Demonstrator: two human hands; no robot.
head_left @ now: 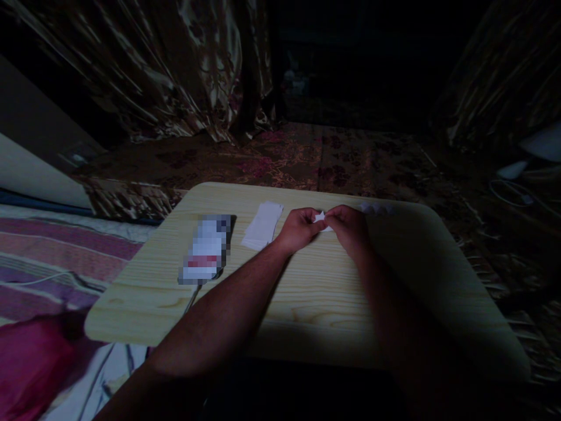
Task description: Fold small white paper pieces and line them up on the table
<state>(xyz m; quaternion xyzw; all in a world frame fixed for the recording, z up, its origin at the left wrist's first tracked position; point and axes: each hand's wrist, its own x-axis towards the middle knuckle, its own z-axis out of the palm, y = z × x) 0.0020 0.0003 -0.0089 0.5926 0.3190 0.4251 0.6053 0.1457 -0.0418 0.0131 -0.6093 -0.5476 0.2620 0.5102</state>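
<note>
Both my hands meet over the far middle of a light wooden table (324, 292). Between them is a small piece of folded white paper (322, 217) with a pointed tip sticking up. My left hand (301, 228) pinches its left side, and my right hand (348, 228) pinches its right side. Just left of my left hand lies a loose stack of white paper strips (263, 223). Beyond my right hand, near the far edge, several small folded paper pieces (377, 209) sit in a row in the shade.
A phone (205, 248) with a blurred bright screen lies on the table's left, a cable (191, 298) running from its near end. Striped bedding (65, 251) and a pink cloth (35, 362) are at the left. Patterned curtains (210, 64) hang behind; a white cord (511, 190) is at the right.
</note>
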